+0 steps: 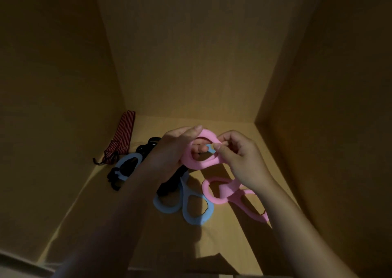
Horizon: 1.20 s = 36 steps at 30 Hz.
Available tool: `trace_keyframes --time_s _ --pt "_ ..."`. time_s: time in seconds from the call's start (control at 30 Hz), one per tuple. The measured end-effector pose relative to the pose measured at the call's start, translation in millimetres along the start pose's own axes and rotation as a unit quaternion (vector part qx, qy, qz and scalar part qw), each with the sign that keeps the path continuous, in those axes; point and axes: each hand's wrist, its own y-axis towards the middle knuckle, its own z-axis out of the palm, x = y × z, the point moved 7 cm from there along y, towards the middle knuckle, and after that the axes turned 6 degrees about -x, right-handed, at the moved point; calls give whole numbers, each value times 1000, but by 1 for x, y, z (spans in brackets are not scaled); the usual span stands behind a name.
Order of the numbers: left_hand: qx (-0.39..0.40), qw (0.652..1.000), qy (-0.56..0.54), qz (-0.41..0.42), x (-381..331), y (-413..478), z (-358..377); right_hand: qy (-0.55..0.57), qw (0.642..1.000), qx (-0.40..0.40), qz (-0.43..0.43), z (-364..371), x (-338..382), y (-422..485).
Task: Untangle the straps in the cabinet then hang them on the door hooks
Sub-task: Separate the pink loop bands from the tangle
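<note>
Both hands are raised together over the middle of the cabinet (191, 65) floor, clamped on one loop of the pink strap (199, 165). The left hand (177, 148) holds the loop's left side, with its thumb lying along the top edge and its fingers showing through the opening. The right hand (239, 156) pinches the loop's right rim between thumb and forefinger. A sliver of the blue strap (192, 213) shows inside the loop just beside those fingertips; whether the pinch takes it in too cannot be told.

The rest of the pink strap hangs down to the floor below the right wrist, with two more loops lying flat, near and right of the hands. Two blue loops lie on the floor just left of those, under the left forearm. Another blue loop lies further left.

The black strap (169, 185) runs under the left hand and is tangled through the blue loops, bunching at the left end. The striped strap (125, 133) lies apart at the far left, against the wall, with a dark hook at its near end.
</note>
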Motion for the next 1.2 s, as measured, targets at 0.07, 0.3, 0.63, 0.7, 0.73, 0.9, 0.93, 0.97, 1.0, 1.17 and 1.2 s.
trace_keyframes --time_s 0.07,0.3,0.63,0.7,0.73,0.9,0.93,0.97,1.0,1.17,1.2 --pt "-9 1000 22 5 -1 0 -1 -3 1000 -10 -5 1 0 0" --pt "-75 989 114 57 -14 4 -4 -15 999 -38 -7 -1 -3 3" --pt "7 978 166 122 -46 7 16 -87 996 8 19 6 -4 5" --pt "-4 959 233 161 -62 10 15 -75 995 60 27 14 2 8" --pt "-10 949 256 183 -70 13 14 -60 995 79 34 17 5 11" --pt "-47 919 301 248 -96 25 9 4 996 86 36 25 23 24" --pt "-79 919 292 252 -101 26 6 17 997 70 33 24 27 26" --pt "-121 923 264 254 -106 26 0 38 997 52 32 22 30 28" --pt "-161 928 215 258 -110 23 -6 73 996 33 36 20 34 30" --pt "-107 976 65 180 -77 22 -1 233 969 -36 68 5 61 51" --pt "-58 983 53 165 -68 23 7 261 962 -38 66 2 69 57"
